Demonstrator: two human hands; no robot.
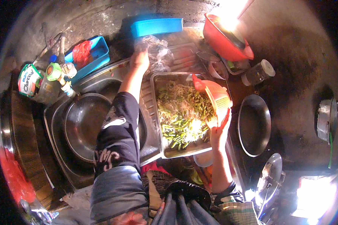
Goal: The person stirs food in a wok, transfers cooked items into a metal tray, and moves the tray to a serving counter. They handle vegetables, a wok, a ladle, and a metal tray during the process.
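My right hand [220,132] grips the rim of an orange plastic colander [218,98], tilted on its side over the right part of a rectangular metal tray [169,154]. In the tray lie cut green beans [177,132] and pale bean sprouts [171,98]. Farther back, my left hand [140,60] reaches to a crumpled clear plastic bag [159,53] beside the tray's far edge; its fingers are partly hidden, so its grip is unclear.
On the left a metal bowl [86,126] sits in a steel sink [55,118]. Blue plastic containers [157,26] [101,53] and a red basin [222,42] stand at the back. To the right are a lidded jar [259,72] and an oval metal pan [254,125].
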